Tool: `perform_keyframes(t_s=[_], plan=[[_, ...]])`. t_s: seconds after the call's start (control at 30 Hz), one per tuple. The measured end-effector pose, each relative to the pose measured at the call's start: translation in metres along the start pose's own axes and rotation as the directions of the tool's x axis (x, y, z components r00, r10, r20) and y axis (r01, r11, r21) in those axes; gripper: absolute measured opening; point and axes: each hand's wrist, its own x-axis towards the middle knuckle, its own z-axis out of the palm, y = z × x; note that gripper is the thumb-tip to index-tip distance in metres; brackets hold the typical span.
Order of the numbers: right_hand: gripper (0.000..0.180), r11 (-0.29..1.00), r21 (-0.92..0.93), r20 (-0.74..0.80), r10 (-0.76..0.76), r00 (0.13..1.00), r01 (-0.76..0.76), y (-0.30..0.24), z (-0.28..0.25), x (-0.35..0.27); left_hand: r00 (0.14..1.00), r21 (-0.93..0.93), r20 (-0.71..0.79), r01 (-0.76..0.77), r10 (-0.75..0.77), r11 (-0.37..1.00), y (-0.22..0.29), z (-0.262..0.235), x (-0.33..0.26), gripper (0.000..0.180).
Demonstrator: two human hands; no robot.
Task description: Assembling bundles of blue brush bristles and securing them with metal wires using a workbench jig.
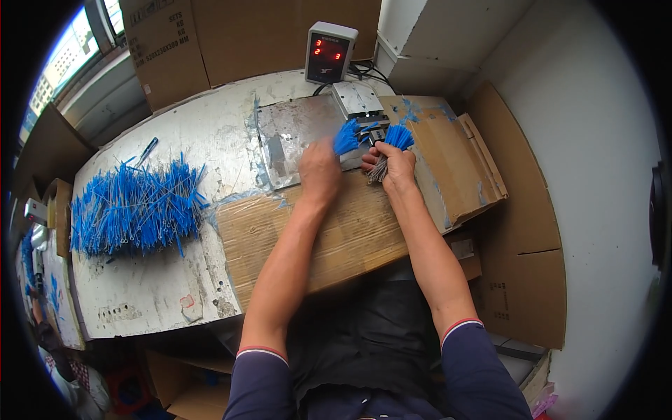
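My right hand (pixel 395 166) is closed round a bundle of thin wires (pixel 400 136); their blue ends fan out above the fingers and their grey metallic ends hang below. To its left, my left hand (pixel 320 172) is closed and somewhat blurred, with a second tuft of blue-ended wires (pixel 346 137) sticking out past its fingers. Both bundles are at the front of a small metal machine (pixel 358 100) with a dark fitting, close to my right fingers. How my left fingers grip their wires is partly hidden.
A large pile of blue-ended wires (pixel 140 206) lies on the white worktable (pixel 161 294), with a pen (pixel 147 150) behind it. Flattened cardboard (pixel 315 234) covers the table before me; a cardboard box (pixel 448 157) stands right. A digital display (pixel 330 52) stands behind the machine.
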Motion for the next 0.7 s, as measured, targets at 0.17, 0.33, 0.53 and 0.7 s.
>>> perform_keyframes(t_s=[0.17, 0.33, 0.53, 0.7], plan=[[0.014, 0.998, -0.055, 0.005, -0.021, 1.000, 0.021, 0.004, -0.006, -0.005, 0.997, -0.031, 0.076, -0.027, 0.029, 0.999, -0.003, 0.002, -0.001, 0.019], [0.013, 0.996, -0.073, 0.042, -0.056, 0.998, 0.059, 0.005, -0.011, -0.008, 0.994, -0.025, 0.109, -0.023, 0.026, 0.999, -0.004, 0.004, -0.001, 0.026], [0.014, 0.999, 0.024, 0.162, -0.038, 0.986, 0.035, 0.001, -0.021, -0.012, 0.992, -0.001, 0.123, -0.027, 0.027, 1.000, -0.004, 0.005, -0.002, 0.025], [0.015, 0.999, 0.008, 0.182, -0.038, 0.983, 0.037, -0.003, -0.024, -0.017, 0.993, 0.045, 0.096, -0.074, 0.069, 0.996, 0.000, 0.006, -0.003, 0.020]])
